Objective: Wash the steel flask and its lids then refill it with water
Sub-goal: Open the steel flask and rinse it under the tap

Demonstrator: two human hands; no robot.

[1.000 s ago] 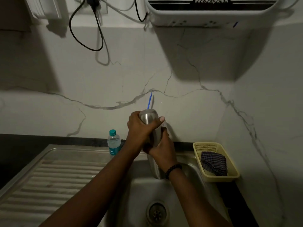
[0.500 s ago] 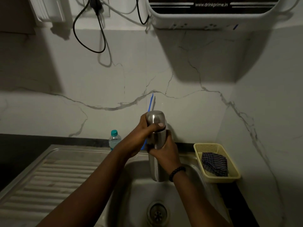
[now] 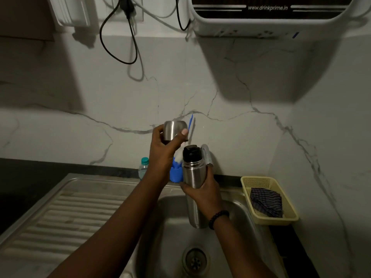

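right hand [image 3: 202,190] hides much of flask [image 3: 193,173].

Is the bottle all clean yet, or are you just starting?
Just starting. The steel cap is already off, held in the left hand. The right hand holds the flask over the sink. The black inner lid is still on; washing and refilling remain.

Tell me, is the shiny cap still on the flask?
Off. The left hand holds the steel cap above the flask, whose black inner lid shows.
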